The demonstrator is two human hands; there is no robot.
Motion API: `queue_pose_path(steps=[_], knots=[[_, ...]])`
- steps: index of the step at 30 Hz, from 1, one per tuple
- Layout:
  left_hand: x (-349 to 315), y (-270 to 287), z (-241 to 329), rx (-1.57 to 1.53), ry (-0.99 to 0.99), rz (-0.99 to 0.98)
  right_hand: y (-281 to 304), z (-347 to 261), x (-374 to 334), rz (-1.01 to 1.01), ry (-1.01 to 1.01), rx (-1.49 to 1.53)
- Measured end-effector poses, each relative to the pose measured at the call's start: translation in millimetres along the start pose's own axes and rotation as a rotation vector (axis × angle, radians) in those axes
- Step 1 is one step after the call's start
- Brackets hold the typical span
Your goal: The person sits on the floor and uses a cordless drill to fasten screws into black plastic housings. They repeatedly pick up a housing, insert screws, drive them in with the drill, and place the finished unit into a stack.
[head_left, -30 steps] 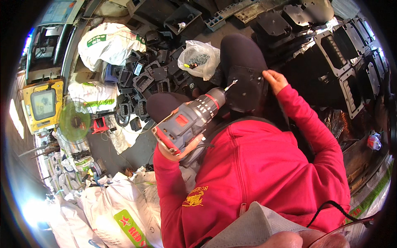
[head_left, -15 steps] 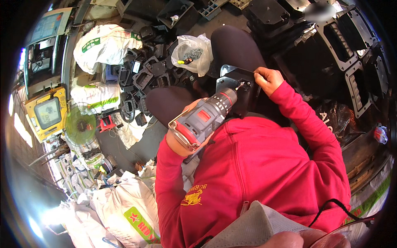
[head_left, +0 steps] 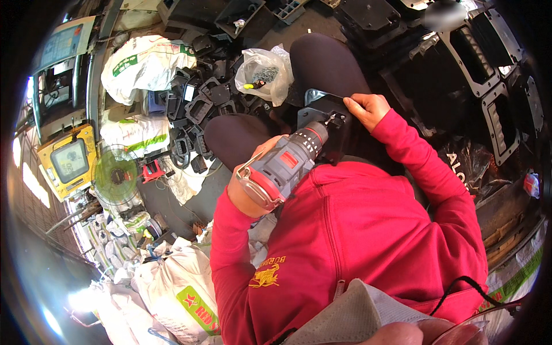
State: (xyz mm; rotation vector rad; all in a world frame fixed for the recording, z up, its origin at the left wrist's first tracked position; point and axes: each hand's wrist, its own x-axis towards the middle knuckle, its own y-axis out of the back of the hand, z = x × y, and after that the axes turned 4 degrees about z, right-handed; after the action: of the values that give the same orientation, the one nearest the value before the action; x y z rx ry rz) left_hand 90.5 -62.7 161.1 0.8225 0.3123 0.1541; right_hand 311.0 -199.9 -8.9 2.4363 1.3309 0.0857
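Note:
My left hand (head_left: pixel 241 194) is wrapped round a grey and red cordless drill (head_left: pixel 286 162). The drill slants up to the right, its chuck over my lap. A thin bit (head_left: pixel 329 119) reaches from the chuck to a small black fitting (head_left: pixel 337 121) on a glossy black bracket-like part (head_left: pixel 322 105). Whether the bit's tip touches a screw there is too small to tell. My right hand (head_left: pixel 368 110) pinches the far right corner of that black part, which rests against my thighs. My lower left fingers are hidden behind the drill.
An open plastic bag of small metal screws (head_left: pixel 265 75) lies beyond my knees. Many black handle-like parts (head_left: pixel 198 109) are piled to its left. Large black panels with grey frames (head_left: pixel 495 123) stand at the right. A green fan (head_left: pixel 115 175) and white sacks (head_left: pixel 172 284) are at the left.
The drill and my left hand have shifted slightly left. The fingers of my right hand have slid a little left along the black part's edge. Both grips stay.

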Motion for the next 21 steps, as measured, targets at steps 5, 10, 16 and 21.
queue_pose_path(steps=[5,10,16,21], knots=[[1,3,0,0.173,-0.021,-0.046,3,-5,10,-0.131,0.005,-0.13],[3,6,-2,0.067,0.004,-0.084,2,-3,15,-0.207,-0.055,-0.153],[-2,2,4,0.144,0.107,0.005,-3,2,17,-0.215,-0.032,-0.174],[-5,-1,8,0.152,0.154,0.011,-6,5,17,-0.181,0.058,-0.102]])
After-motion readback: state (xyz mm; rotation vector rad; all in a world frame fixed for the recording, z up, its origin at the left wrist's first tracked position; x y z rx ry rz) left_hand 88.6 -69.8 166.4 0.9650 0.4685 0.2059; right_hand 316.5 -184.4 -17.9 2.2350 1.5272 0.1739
